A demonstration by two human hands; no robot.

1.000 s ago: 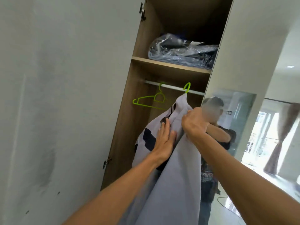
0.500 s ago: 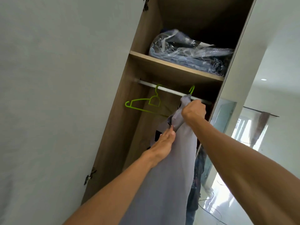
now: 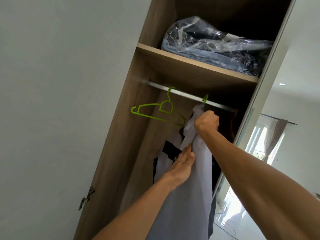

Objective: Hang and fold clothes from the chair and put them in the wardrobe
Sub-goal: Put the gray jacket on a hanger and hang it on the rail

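Rail (image 3: pixel 188 97) lies bare between empty hanger (image 3: pixel 155 111) and held garment (image 3: pixel 190 196).

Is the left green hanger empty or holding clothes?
Empty: the left hanger hangs bare on the rail, nothing draped over it.

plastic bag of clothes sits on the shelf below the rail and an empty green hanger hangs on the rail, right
Not quite: the head view shows the shelf with the plastic bag above the rail, not below it. The empty green hanger does hang on the rail.
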